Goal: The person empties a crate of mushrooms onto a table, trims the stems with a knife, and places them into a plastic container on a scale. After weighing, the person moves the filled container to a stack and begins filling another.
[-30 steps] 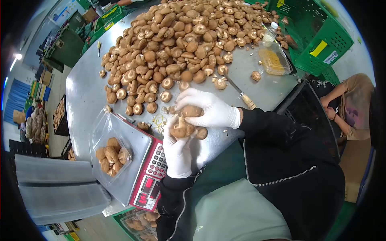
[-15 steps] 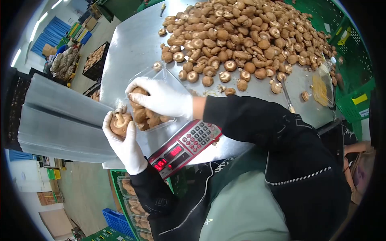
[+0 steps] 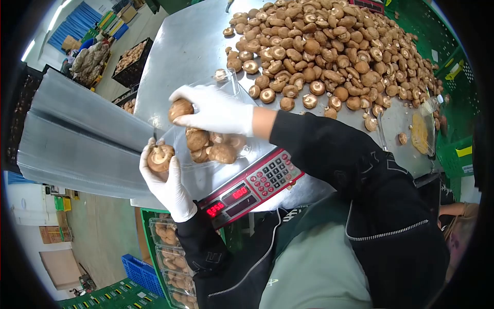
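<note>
Both my hands wear white gloves. My left hand [image 3: 165,183] cups one brown mushroom [image 3: 160,156] at the left edge of the scale [image 3: 242,193]. My right hand [image 3: 218,109] pinches another mushroom [image 3: 180,109] just above a clear plastic tray [image 3: 234,82] that sits on the scale's steel pan. Several mushrooms [image 3: 213,147] lie in that tray. The red display shows lit digits.
A big heap of loose mushrooms [image 3: 329,46] covers the steel table [image 3: 180,46] beyond the scale. A knife [image 3: 381,129] and a clear box [image 3: 422,131] lie at the right. Green crates [image 3: 458,77] stand far right. Filled trays [image 3: 172,257] are stacked below the table. Grey folded sheets [image 3: 77,139] lie left.
Both hands carried mushrooms from the pile's edge over to the tray on the scale. More mushrooms now lie in the tray, and my right hand has lifted slightly with one.
</note>
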Demonstrator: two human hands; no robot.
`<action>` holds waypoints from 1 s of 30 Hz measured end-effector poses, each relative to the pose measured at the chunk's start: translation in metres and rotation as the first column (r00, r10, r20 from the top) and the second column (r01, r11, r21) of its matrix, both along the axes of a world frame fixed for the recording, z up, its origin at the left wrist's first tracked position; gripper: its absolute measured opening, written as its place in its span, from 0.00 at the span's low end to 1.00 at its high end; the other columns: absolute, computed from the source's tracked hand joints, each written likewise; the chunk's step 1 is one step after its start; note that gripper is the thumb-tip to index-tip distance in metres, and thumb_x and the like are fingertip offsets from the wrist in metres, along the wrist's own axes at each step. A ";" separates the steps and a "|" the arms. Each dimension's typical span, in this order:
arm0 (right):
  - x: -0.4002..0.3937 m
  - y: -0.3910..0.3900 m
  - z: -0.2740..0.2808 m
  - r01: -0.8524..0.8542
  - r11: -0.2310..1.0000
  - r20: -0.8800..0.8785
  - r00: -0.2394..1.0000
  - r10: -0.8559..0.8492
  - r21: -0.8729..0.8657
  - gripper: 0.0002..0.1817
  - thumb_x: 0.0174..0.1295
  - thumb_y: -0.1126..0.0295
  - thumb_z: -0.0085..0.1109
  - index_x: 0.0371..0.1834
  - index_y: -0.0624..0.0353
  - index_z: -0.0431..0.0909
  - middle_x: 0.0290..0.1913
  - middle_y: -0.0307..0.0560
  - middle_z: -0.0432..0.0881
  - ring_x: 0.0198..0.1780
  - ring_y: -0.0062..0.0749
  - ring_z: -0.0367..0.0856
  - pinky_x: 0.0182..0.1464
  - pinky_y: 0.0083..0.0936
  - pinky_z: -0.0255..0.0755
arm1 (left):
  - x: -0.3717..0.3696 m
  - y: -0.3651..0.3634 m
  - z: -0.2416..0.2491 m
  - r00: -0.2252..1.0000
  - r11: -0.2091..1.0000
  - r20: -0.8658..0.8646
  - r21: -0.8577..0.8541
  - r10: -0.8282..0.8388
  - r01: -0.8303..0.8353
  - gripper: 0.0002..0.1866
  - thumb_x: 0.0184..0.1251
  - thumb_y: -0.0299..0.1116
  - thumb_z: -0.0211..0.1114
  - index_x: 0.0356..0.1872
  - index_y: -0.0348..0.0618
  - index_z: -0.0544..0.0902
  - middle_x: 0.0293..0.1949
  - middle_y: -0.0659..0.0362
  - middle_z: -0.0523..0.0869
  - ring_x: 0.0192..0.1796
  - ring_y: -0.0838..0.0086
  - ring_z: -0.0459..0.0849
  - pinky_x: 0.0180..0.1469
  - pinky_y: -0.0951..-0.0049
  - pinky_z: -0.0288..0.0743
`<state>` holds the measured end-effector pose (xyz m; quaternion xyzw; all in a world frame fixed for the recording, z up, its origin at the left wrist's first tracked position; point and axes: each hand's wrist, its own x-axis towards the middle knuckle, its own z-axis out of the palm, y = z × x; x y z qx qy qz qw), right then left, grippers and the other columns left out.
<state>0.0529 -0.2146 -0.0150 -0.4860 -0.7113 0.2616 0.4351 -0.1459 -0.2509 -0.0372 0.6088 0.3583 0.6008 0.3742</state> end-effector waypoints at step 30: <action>0.026 -0.124 0.001 -0.180 0.953 0.316 0.944 0.097 0.245 0.12 0.60 0.59 0.65 0.37 0.55 0.79 0.37 0.46 0.77 0.43 0.44 0.78 0.48 0.36 0.71 | 0.015 -0.093 -0.022 0.968 0.970 -0.071 -0.065 -0.240 0.236 0.39 0.46 0.18 0.77 0.62 0.41 0.68 0.63 0.49 0.73 0.66 0.60 0.74 0.70 0.60 0.67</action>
